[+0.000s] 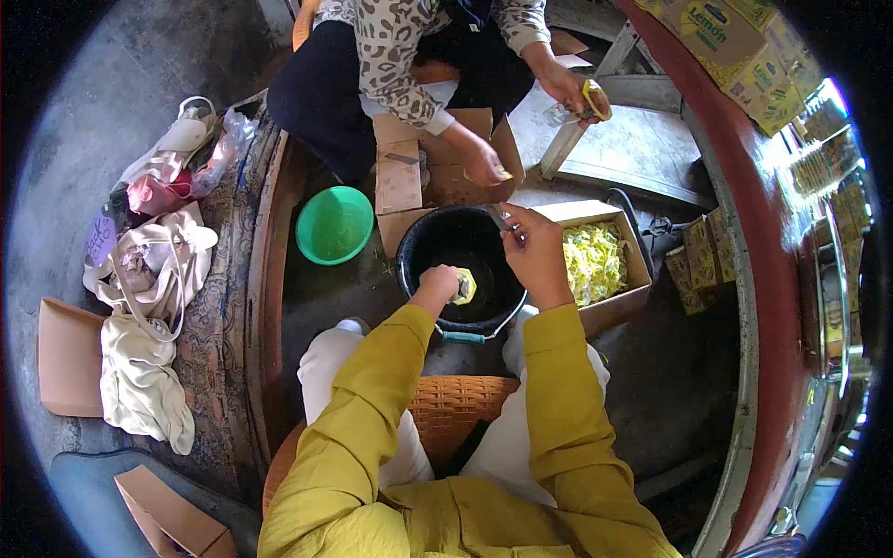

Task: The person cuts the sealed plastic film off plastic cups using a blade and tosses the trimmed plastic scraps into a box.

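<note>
My left hand (435, 286) is closed on a small yellow-rimmed piece (463, 285) with a greyish middle, over the black bucket (406, 279). I cannot make out its exact kind. Above the bucket's right rim, my right hand (538, 251) grips a narrow grey metal tool (499, 219), its tip pointing up and left; its kind is unclear. The bucket stands between my knees, its handle with a blue grip (463, 337) hanging at the near side. Right of it sits a cardboard box (619, 312) full of yellow-and-white wrapped packets (595, 260).
Opposite sits a person; one hand (484, 165) holds a small piece, the other (574, 96) a clear, yellow-edged item. An open carton (400, 177) and a green basin (335, 226) stand nearby. Bags (167, 260) lie left; lemon cartons (721, 33) are upper right.
</note>
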A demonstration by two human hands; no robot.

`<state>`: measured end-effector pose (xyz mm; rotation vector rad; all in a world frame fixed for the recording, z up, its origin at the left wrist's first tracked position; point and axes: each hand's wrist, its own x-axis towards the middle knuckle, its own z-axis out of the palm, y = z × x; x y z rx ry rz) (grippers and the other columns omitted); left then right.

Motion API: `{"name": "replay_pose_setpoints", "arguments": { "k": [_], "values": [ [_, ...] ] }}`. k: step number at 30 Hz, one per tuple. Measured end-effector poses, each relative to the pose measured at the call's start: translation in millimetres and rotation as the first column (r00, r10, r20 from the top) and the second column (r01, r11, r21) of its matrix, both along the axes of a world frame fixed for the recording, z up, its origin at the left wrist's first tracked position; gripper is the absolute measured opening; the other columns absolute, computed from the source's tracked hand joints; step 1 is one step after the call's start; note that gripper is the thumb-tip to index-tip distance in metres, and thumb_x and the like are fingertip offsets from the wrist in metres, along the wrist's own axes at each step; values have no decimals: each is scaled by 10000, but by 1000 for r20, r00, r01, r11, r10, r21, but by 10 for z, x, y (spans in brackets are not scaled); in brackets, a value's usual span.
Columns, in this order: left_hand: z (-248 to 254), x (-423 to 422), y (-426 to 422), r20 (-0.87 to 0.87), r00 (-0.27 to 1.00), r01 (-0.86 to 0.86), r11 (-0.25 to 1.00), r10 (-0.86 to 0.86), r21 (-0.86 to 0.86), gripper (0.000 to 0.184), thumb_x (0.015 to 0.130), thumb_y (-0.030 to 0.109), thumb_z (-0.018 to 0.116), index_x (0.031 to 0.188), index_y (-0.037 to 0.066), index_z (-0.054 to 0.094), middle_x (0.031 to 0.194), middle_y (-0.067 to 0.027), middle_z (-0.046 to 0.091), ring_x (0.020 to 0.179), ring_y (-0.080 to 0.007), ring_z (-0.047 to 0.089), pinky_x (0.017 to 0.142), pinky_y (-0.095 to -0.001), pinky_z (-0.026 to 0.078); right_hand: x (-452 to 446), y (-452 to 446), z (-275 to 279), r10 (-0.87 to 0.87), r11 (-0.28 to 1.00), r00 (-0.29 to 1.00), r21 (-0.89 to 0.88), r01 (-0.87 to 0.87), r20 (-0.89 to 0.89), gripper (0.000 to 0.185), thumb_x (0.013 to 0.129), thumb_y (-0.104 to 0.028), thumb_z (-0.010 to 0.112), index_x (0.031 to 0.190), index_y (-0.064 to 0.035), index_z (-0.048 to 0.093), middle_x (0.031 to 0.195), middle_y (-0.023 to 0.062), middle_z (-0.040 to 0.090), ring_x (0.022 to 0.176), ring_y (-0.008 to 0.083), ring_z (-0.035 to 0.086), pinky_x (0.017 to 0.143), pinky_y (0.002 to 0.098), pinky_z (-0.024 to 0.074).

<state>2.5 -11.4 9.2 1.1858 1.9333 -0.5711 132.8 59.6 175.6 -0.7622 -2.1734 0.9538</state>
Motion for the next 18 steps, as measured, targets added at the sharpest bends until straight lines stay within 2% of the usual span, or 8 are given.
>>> {"name": "replay_pose_setpoints", "arguments": {
  "k": [1,5,7,9,12,15,17,18],
  "values": [
    [56,33,-73,-35,999,26,979,-20,202,259,664,210,722,880,74,679,986,-85,639,876,-238,608,764,-366,474,5,-3,2,4,1000,1000,0,-4,3,354,659,82,581,1001,-9,597,807,162,599,689,272,599,637,328,484],
    [232,107,-6,-6,1000,20,999,-20,-40,265,661,126,687,920,74,666,1014,-95,629,910,-258,613,746,-362,489,-4,29,-57,5,1000,1000,22,-5,-19,350,659,75,587,1000,-2,595,804,163,602,665,259,592,632,327,485],
    [118,141,-20,11,980,-196,941,201,277,314,629,133,712,931,64,664,1001,-113,629,898,-267,613,737,-370,493,-2,35,-57,-2,999,1000,32,3,-18,352,660,71,592,1004,-4,596,801,159,606,651,247,589,631,322,486],
    [127,144,10,26,994,106,993,-107,41,372,612,140,722,970,75,646,981,-122,631,876,-273,620,721,-354,499,5,51,-28,-17,999,1000,33,16,6,358,663,65,597,1012,-11,598,798,153,611,639,233,587,630,314,488],
    [54,86,132,83,995,79,966,-60,-247,381,625,178,713,980,71,624,943,-121,636,842,-256,627,702,-353,500,9,50,-32,-28,998,999,-50,26,-29,363,681,45,621,1035,-31,601,789,119,621,645,170,588,625,280,485],
    [-66,-58,63,362,926,-205,947,106,248,480,641,226,696,1078,89,552,925,-136,630,803,-248,626,679,-352,499,20,90,-64,-16,958,975,-284,-49,-221,383,692,22,649,1066,-43,594,793,87,623,685,115,582,622,244,477],
    [32,-159,112,432,898,-296,835,79,463,676,675,295,663,1224,31,368,988,-191,587,819,-263,610,680,-337,493,29,152,-57,-82,877,927,-468,-107,-366,423,688,24,670,1097,-7,568,828,70,617,743,109,578,680,222,469],
    [433,-153,99,557,820,-420,799,132,429,705,704,334,641,1236,-18,340,1026,-206,561,893,-262,588,716,-330,481,55,178,-35,-116,831,902,-539,-141,-415,447,691,28,672,1120,-2,548,886,87,597,779,120,570,703,224,466]
  ]
}}
